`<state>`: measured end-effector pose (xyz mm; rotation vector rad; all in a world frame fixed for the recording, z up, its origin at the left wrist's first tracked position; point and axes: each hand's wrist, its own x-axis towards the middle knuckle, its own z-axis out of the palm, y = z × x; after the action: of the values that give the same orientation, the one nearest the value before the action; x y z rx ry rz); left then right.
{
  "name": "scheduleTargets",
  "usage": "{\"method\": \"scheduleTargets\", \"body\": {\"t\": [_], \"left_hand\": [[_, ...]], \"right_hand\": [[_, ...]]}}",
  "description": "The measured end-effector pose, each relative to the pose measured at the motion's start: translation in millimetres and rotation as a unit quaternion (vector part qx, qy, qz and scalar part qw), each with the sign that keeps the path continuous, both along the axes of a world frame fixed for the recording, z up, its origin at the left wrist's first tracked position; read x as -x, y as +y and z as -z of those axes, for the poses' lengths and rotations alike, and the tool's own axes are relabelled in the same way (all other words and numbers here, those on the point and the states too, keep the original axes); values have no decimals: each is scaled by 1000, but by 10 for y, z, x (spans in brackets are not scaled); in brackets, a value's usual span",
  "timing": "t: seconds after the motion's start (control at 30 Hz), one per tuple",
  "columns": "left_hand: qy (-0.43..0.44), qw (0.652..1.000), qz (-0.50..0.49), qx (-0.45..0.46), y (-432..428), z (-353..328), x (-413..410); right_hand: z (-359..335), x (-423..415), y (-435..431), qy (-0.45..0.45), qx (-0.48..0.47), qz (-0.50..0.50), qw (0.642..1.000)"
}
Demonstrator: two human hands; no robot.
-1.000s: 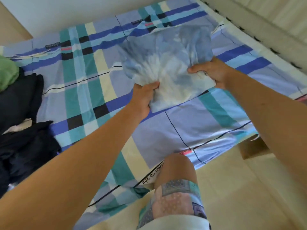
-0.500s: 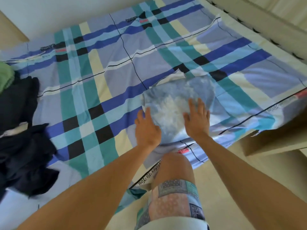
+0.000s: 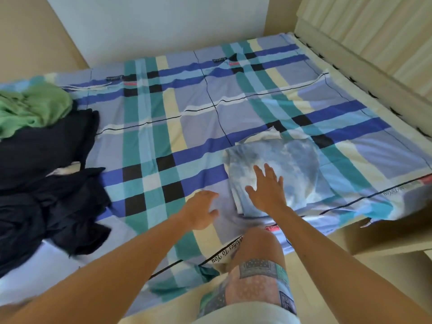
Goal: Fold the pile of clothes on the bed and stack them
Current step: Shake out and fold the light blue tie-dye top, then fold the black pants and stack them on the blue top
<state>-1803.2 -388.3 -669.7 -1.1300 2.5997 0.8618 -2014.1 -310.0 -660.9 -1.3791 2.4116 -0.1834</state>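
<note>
Both forearms reach forward from the lower edge of the view over the bed [image 3: 233, 113], palms down. The right hand [image 3: 266, 190] is spread wide, fingers fanned and straight, gripping nothing; it lies over the near left part of the folded blue tie-dye garment [image 3: 285, 167], though whether the palm presses the cloth or hovers just above it cannot be told. The left hand [image 3: 201, 209] is loosely open with the fingers slightly curled and blurred, and it has hold of nothing; it sits over the plaid sheet, just beside the garment's left edge, at about 8 o'clock from it.

The garment is a compact, roughly rectangular fold, mottled pale blue and white, with a white layer showing at its far edge and along its near left corner. It lies near the bed's front edge, right of centre, at about 4 o'clock from the middle of the sheet.

The right fingertips [image 3: 265, 167] point toward 12 o'clock, reaching about a third of the way across the fold.

Well apart, at 9 o'clock, the unfolded pile of dark clothes [image 3: 46, 183] lies on the left side of the bed, with a green garment [image 3: 32, 108] touching its far side.
</note>
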Motion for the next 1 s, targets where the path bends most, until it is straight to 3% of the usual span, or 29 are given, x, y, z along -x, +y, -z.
{"method": "scheduleTargets", "body": {"t": [0.2, 0.47, 0.67, 0.8, 0.9, 1.0], "left_hand": [[-74, 988, -136, 22, -141, -109, -1273], [-135, 957, -254, 46, -83, -193, -2962], [-148, 941, -284, 107, -175, -268, -3614], [-161, 914, -335, 161, -378, -349, -4012], [-229, 888, -373, 144, -515, -369, -4291], [-268, 889, -360, 92, -622, -372, -4458]], "right_hand": [[37, -950, -216, -140, 56, -47, 987], [162, -2484, -193, -244, -6, -134, 960], [174, -2973, -96, -220, -66, -209, 951], [35, -2896, -117, -203, -53, -203, 956], [-77, -2808, -128, -199, -47, -186, 961], [-138, -2754, -130, -190, -58, -190, 961]]}}
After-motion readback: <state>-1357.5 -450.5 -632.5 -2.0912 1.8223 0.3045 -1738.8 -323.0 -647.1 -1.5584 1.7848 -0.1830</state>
